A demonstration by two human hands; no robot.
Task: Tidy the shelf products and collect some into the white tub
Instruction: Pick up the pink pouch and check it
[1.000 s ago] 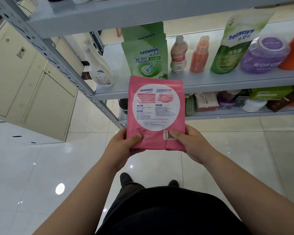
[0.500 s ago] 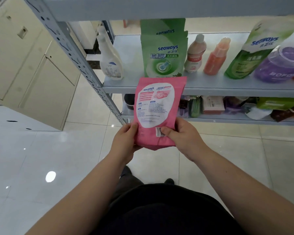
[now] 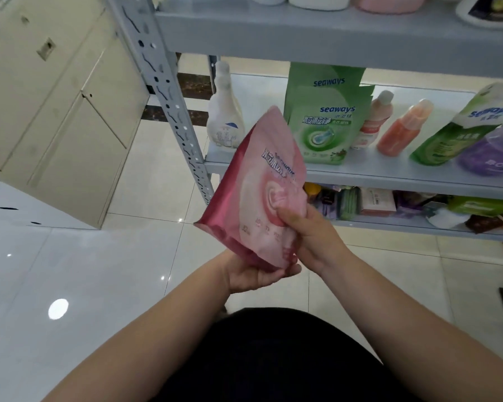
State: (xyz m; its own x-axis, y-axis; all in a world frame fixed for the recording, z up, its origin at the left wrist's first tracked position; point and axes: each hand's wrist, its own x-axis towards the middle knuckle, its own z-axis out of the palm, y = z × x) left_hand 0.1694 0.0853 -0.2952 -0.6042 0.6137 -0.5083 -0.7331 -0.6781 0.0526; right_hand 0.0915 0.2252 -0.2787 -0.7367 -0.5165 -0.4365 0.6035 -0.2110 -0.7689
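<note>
The pink Seaways pouch (image 3: 262,192) flips round: the front shows now, not the back label, and it tilts just in front of the middle shelf (image 3: 389,172). The left hand (image 3: 253,274) cups its bottom and the right hand (image 3: 311,239) pinches its lower side. It's likely being faced for shelving near the green Seaways pouches (image 3: 328,132).

Print on pink pouch (image 3: 256,192) blurred, left hand (image 3: 250,275) half hidden beneath it, purple jar (image 3: 494,153) cut by right edge
</note>
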